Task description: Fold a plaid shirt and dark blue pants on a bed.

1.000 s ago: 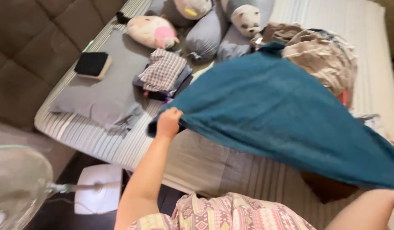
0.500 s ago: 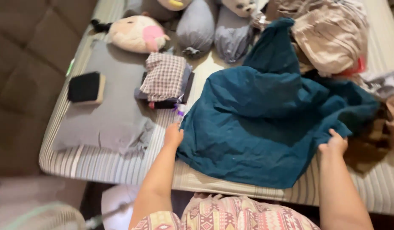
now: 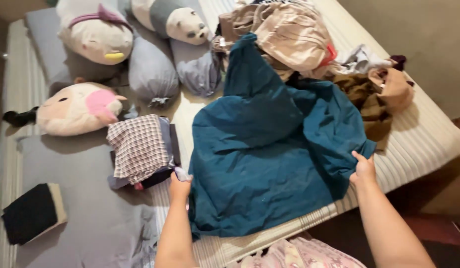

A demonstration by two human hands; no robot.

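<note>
A large teal cloth (image 3: 269, 149) lies spread on a striped mattress (image 3: 419, 144). My left hand (image 3: 180, 187) grips its left edge, close to a folded stack topped by a checked cloth (image 3: 139, 147). At the cloth's right edge, near the mattress side, my right hand (image 3: 363, 168) pinches the fabric. The far end of the teal cloth runs up under a heap of beige and brown clothes (image 3: 289, 37).
Plush toys (image 3: 76, 109) and grey pillows (image 3: 151, 74) line the head of the bed. A grey pillowcase (image 3: 86, 218) lies at left with a black and tan block (image 3: 34, 213) on it. More crumpled clothes (image 3: 379, 94) sit at the right edge.
The teal cloth, held up in the air a second ago, has come down flat on the mattress. Both hands have stayed on its edges. The view has swung to the right.
</note>
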